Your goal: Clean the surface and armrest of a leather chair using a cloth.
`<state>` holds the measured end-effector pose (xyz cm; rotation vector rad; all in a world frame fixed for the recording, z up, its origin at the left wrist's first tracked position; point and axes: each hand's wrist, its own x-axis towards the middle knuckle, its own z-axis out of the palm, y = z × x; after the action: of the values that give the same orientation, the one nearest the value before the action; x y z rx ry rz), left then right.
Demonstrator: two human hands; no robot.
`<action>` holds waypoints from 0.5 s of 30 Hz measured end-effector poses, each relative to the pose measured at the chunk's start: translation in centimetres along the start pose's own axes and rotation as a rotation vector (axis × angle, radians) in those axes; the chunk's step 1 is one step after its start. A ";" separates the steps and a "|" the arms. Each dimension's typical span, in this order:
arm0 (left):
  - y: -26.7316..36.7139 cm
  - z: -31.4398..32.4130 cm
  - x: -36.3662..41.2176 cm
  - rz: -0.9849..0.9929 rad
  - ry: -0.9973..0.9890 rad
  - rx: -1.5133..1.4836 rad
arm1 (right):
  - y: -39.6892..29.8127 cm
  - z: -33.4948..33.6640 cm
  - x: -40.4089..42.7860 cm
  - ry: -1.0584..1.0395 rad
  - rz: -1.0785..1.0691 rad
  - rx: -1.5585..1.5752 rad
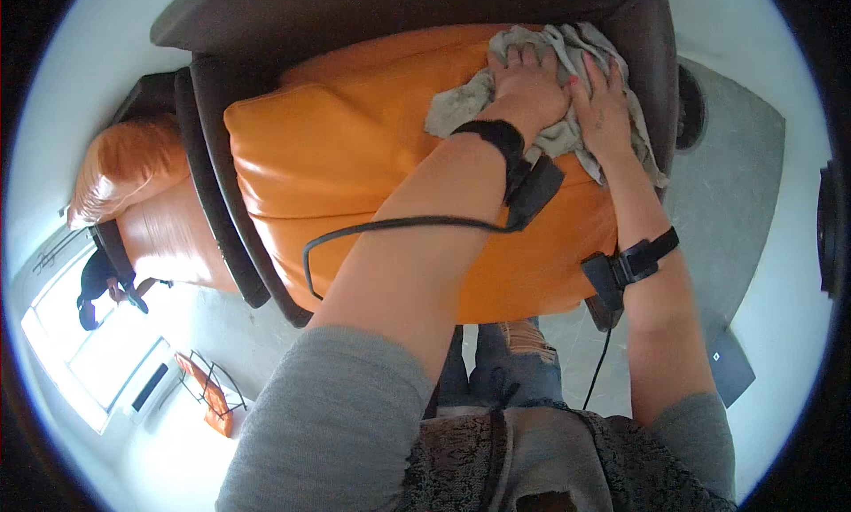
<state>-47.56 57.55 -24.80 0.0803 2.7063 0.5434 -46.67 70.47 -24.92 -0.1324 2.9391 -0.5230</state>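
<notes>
A grey-white cloth point(459, 108) lies crumpled over the right rear corner of an orange leather seat cushion point(385, 159), against the dark brown armrest. My left hand point(530, 90) presses down on the cloth, palm lowered and fingers pointing to the backrest. Just right of it, my right hand point(604, 113) also rests on the cloth beside the armrest, its fingers a little spread. Neither hand clearly grips the fabric. Each wrist wears a black strap with a dark device and a cable.
Brown backrest point(399, 6) and right armrest point(655, 80) border the seat. At left stands another orange seat with a cushion point(133, 166). A person point(106, 286) is near the window. Farther off is an orange chair point(209, 395); a dark box point(731, 366) sits at lower right.
</notes>
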 end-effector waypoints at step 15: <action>2.1 -3.9 -5.5 0.251 -0.156 -0.113 | 1.9 -5.2 -7.2 0.199 -0.058 0.024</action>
<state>-44.00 57.41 -18.75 0.4185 2.5232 0.7297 -40.52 74.81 -19.78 -0.1730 3.1286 -0.6137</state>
